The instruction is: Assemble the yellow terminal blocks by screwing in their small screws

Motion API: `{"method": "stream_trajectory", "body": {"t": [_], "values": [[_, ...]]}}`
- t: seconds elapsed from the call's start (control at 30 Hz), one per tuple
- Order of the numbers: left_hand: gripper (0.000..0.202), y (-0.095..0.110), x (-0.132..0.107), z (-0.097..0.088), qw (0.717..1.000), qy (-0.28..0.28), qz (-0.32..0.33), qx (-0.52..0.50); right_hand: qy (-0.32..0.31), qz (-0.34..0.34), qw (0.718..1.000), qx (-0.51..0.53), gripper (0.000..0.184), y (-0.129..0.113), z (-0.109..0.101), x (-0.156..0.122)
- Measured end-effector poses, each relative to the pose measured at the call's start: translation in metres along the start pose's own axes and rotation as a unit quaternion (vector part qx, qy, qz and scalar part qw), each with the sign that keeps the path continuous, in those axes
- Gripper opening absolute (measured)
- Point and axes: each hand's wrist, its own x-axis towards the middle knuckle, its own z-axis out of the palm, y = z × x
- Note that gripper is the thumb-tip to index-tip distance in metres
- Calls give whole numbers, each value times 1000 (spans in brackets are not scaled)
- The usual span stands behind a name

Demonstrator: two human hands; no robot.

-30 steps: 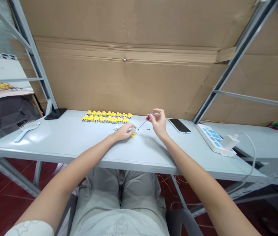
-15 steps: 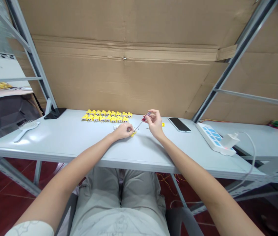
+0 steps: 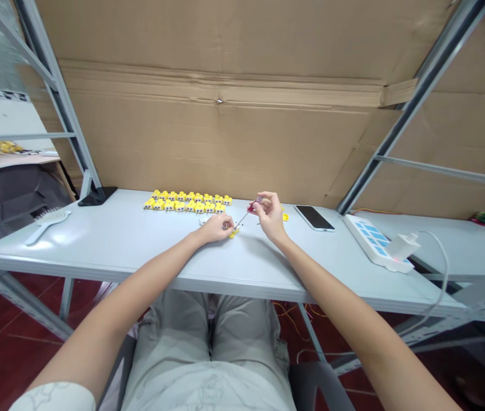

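My left hand (image 3: 214, 228) rests on the grey table (image 3: 139, 251) with its fingers closed round a small yellow part (image 3: 233, 232). My right hand (image 3: 269, 215) pinches the red handle of a small screwdriver (image 3: 246, 212), whose thin shaft slants down to the yellow part. Just behind the hands, several more yellow parts (image 3: 187, 203) stand in two rows. One loose yellow piece (image 3: 284, 217) lies right of my right hand.
A phone (image 3: 314, 218) lies face up to the right. Beyond it is a white power strip (image 3: 375, 242) with a plugged charger and cable. A white hairbrush (image 3: 48, 225) lies far left. A cardboard wall and slanted metal frame bars stand behind the table.
My right hand has moved slightly left with the screwdriver, bringing its tip onto the yellow part under my left hand. The left hand has stayed put.
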Motion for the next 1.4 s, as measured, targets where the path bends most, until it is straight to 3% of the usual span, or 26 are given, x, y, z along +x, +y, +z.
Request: {"method": "stream_trajectory", "body": {"t": [0.4,0.8,1.4], "values": [[6,-4,-2,2,998,31,52,-23,12,-3,1000,-6,39,2,-1,1],[7,-4,-1,2,999,8,28,-38,5,-18,1000,-13,39,2,-2,2],[31,1,-1,2,999,-27,12,-35,-7,-29,999,15,37,0,1,0]]}}
